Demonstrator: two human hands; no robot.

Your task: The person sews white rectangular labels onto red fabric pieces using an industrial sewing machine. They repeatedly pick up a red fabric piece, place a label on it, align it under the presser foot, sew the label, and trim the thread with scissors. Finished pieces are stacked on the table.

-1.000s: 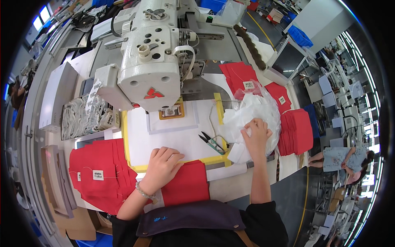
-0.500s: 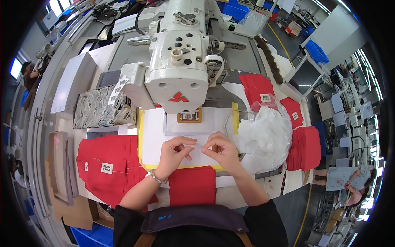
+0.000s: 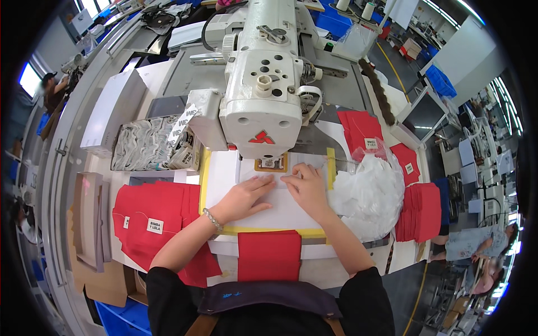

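My left hand (image 3: 249, 196) lies open with fingers stretched on the white sheet (image 3: 221, 176) edged with yellow tape, near a clear rectangular template. Beside it, my right hand (image 3: 302, 190) has curled fingertips pressed down on that area; whatever they hold is too small to make out. Just beyond both hands, a small yellow-framed plate (image 3: 270, 165) sits under the white sewing machine head (image 3: 260, 112). A stack of red pieces (image 3: 269, 255) lies below the sheet, and a crumpled white pile (image 3: 364, 201) is right of my right hand.
More red pieces lie left (image 3: 151, 213) and right (image 3: 420, 207). A box of white bundles (image 3: 145, 143), a long white box (image 3: 112, 115) and an open cardboard tray (image 3: 89, 221) line the left. A monitor (image 3: 420, 117) stands back right. Other people (image 3: 482, 243) work at the sides.
My hands moved from the crumpled pile and near edge to meet over the sheet, pinching a small pale piece, then slid forward toward the plate. My left hand flattened out.
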